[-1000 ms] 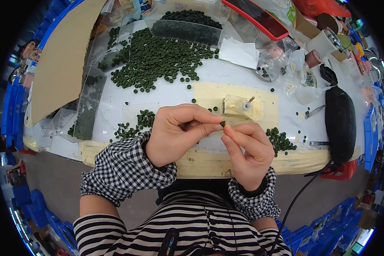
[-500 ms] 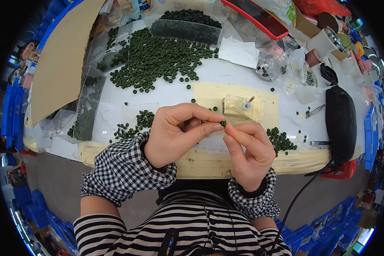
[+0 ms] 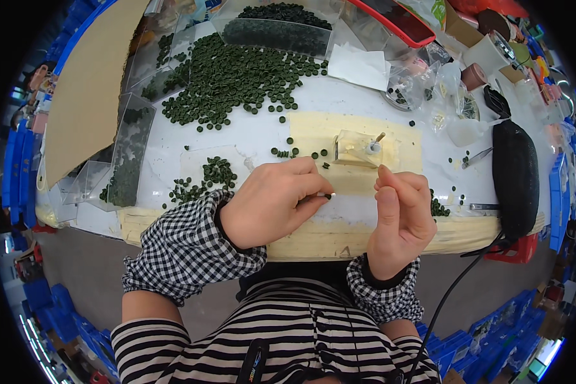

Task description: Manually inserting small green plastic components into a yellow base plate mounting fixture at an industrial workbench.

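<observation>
My left hand (image 3: 272, 201) is closed in a pinch over the near edge of the table. A small dark piece with a pale glint (image 3: 328, 196) pokes out between its thumb and forefinger. To its right, my right hand (image 3: 401, 221) is raised with thumb and fingers drawn together; whatever is between them, if anything, is too small to make out. Just beyond the hands stands a small block wrapped in yellowish tape (image 3: 352, 150), with a thin brown peg (image 3: 380, 137) sticking up. Several small round dark green pieces (image 3: 285, 153) lie left of the block.
A big heap of green pieces (image 3: 230, 80) covers the far left, beside clear plastic bins (image 3: 275, 35) and a cardboard sheet (image 3: 93, 83). Smaller piles (image 3: 217, 171) lie nearer. At right are a black pouch (image 3: 513, 179), tweezers (image 3: 479, 156), plastic bags and a red-edged phone (image 3: 397, 22).
My hands, which met at a small green piece, have parted. The right hand has moved right beside the taped block; the left has turned more palm-down and dropped slightly toward the table.
</observation>
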Tool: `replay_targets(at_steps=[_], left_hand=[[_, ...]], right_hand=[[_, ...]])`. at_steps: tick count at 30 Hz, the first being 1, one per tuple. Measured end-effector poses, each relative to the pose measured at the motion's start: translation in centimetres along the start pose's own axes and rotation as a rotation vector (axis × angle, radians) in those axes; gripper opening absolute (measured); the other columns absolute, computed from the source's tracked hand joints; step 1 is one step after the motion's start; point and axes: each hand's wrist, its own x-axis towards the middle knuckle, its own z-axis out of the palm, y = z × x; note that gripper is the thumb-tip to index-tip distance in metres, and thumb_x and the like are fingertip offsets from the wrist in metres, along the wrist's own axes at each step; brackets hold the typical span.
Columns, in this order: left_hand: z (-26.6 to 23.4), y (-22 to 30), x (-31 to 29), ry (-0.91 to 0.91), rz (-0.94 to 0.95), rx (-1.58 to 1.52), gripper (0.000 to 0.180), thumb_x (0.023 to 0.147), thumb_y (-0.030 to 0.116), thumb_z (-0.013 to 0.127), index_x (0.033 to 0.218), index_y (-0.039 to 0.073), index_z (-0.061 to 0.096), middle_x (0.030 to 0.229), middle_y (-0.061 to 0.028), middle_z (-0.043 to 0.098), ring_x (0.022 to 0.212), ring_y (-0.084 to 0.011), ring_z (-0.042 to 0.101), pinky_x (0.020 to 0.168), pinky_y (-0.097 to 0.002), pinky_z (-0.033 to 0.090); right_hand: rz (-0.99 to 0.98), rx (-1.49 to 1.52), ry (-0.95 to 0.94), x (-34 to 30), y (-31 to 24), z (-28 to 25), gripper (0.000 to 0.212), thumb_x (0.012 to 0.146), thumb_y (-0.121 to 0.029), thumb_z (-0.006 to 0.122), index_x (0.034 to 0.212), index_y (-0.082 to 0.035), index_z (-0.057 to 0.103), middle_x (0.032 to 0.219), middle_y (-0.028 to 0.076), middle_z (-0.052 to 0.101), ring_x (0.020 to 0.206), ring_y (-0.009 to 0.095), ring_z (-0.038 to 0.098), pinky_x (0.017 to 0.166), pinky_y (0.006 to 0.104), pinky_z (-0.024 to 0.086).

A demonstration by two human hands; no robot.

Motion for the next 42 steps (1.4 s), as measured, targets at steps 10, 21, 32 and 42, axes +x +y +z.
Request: replay_targets(at_steps=[10, 21, 32, 42], left_hand=[[-1.8, -1.2, 0.9, 0.275, -0.419, -1.318, 0.028, 0.087, -0.004, 0.049, 0.115, 0.002, 0.050, 0.115, -0.0096, 0.051, 0.098, -0.0128, 0.048, 0.086, -0.0240, 0.041], [-2.1, -1.4, 1.0, 0.404, -0.425, -1.503, 0.025, 0.098, 0.004, 0.043, 0.121, -0.003, 0.043, 0.128, -0.0230, 0.049, 0.121, -0.0220, 0.051, 0.099, -0.0237, 0.048], [-2.3, -1.1, 0.5, 0.291, -0.430, -1.492, 0.027, 0.097, 0.011, 0.050, 0.116, -0.007, 0.054, 0.117, -0.0178, 0.059, 0.112, -0.0185, 0.058, 0.087, -0.0165, 0.054], [-2.0, -1.2, 0.4, 0.130, -0.412, -1.490, 0.024, 0.098, 0.014, 0.049, 0.114, -0.002, 0.056, 0.104, -0.0124, 0.066, 0.093, -0.0121, 0.065, 0.076, -0.0167, 0.056]], right_hand=[[0.003, 0.001, 0.018, 0.0, 0.1, 0.0, 0.020, 0.083, 0.006, 0.063, 0.103, 0.003, 0.067, 0.093, 0.009, 0.060, 0.084, 0.014, 0.055, 0.076, 0.0249, 0.045], [-0.273, -0.630, -0.042, 4.9, -0.3, -1.3, 0.021, 0.078, -0.001, 0.070, 0.098, -0.002, 0.069, 0.088, 0.009, 0.062, 0.081, 0.020, 0.059, 0.069, 0.0288, 0.046], [-0.229, -0.622, -0.152, 5.9, 0.9, -1.0, 0.012, 0.077, -0.004, 0.070, 0.089, -0.002, 0.066, 0.086, 0.009, 0.063, 0.079, 0.025, 0.060, 0.071, 0.0320, 0.046], [-0.315, -0.303, 0.241, 4.2, -3.2, -1.1, 0.010, 0.083, 0.001, 0.065, 0.093, 0.003, 0.064, 0.092, 0.011, 0.061, 0.088, 0.018, 0.056, 0.082, 0.0294, 0.044]])
